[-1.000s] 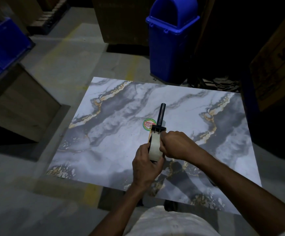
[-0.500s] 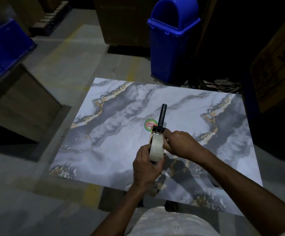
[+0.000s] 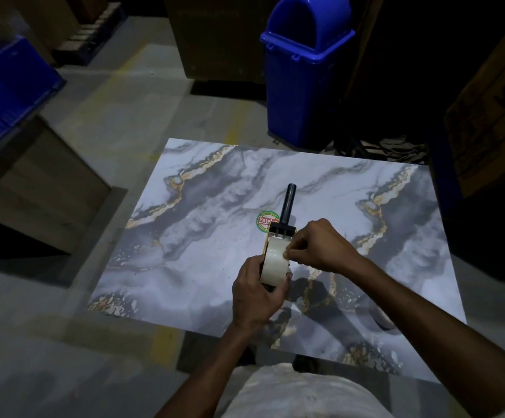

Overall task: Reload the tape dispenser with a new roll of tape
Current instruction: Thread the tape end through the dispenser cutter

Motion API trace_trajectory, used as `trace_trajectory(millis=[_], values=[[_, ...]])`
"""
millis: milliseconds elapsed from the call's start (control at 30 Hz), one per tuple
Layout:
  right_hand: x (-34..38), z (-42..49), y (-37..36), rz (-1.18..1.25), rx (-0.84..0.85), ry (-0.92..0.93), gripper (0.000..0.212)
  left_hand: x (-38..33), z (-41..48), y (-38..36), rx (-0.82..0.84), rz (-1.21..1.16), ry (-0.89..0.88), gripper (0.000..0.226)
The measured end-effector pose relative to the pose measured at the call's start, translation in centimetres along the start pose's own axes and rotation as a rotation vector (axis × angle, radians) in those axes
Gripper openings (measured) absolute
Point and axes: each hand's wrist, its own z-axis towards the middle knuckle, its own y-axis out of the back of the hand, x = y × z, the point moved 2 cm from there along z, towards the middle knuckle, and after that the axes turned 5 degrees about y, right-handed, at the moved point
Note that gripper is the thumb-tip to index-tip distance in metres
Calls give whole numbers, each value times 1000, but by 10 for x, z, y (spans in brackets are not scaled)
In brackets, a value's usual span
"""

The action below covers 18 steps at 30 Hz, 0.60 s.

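Note:
A hand-held tape dispenser [image 3: 287, 206] with a dark handle pointing away from me lies over the marble-patterned table [image 3: 203, 224]. A pale roll of tape [image 3: 273, 262] sits in its frame. My left hand [image 3: 257, 294] grips the roll and the near end of the dispenser from below. At the roll's upper right edge, my right hand [image 3: 317, 247] pinches with thumb and forefinger, apparently on the tape's loose end. The dispenser's blade end is hidden behind my fingers.
A round green and red sticker [image 3: 264, 220] is on the table beside the dispenser. A blue swing-lid bin [image 3: 302, 70] stands beyond the table. A blue crate [image 3: 7, 89] sits on a wooden box at left, cardboard boxes [image 3: 498, 107] at right.
My right hand has slid from over the top of the roll to its right edge, fingers now pinching there. The left hand keeps its grip; the dispenser barely moved.

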Motion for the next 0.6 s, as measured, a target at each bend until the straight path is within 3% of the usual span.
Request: trace_trajectory(millis=[267, 400, 600], values=[[3, 4, -7, -69, -7, 27, 13, 5, -4, 2, -6, -15, -18, 60], [4, 0, -17, -218, -19, 132, 22, 2, -4, 2, -18, -7, -24, 58], [6, 0, -22, -500, 129, 254, 14, 4, -7, -2, -19, 53, -60, 53]])
